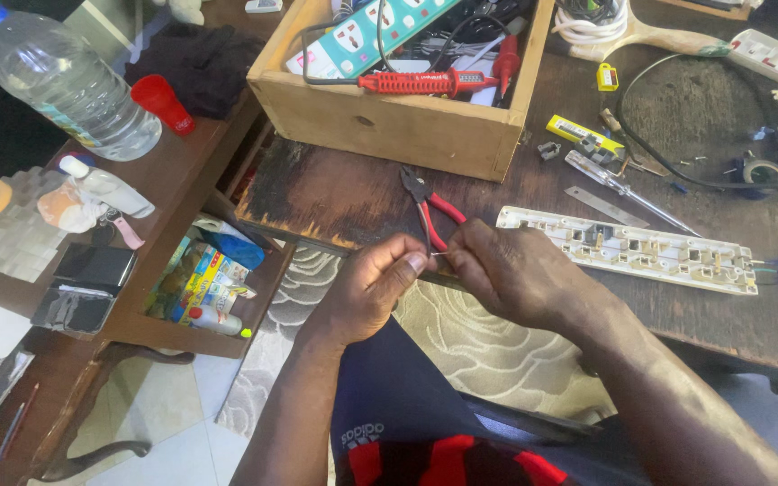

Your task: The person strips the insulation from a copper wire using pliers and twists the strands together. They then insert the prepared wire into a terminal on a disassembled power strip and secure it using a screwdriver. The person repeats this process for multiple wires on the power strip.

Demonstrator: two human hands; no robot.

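Right at the edge of the dark scuffed wooden table (335, 193), both hands meet over something tiny. The left hand (373, 286) has thumb and forefinger pinched shut on one end of a thin pale bit of wire (437, 256), and the right hand (508, 268) is curled closed on the red-handled metal pliers (431, 210), whose jaws stick up and away from the knuckles, with the handles disappearing into the palm. The wire is so small I can't tell if the right fingers touch it too, but it sits right between the two hands. Just past the right hand, on the table, lies an opened white plastic power strip (641, 249) with its metal contacts showing. Farther out from it are a clear-handled screwdriver (619, 187) and a small yellow tester-looking gadget (581, 135). Straight ahead of both hands sits a plain wooden box (389, 117) stuffed with cables, with a red plastic tool (425, 83) lying across the top. Way off beyond the left hand, on a lower shelf, there's a big clear plastic water bottle (65, 81) and a red cup (162, 101).
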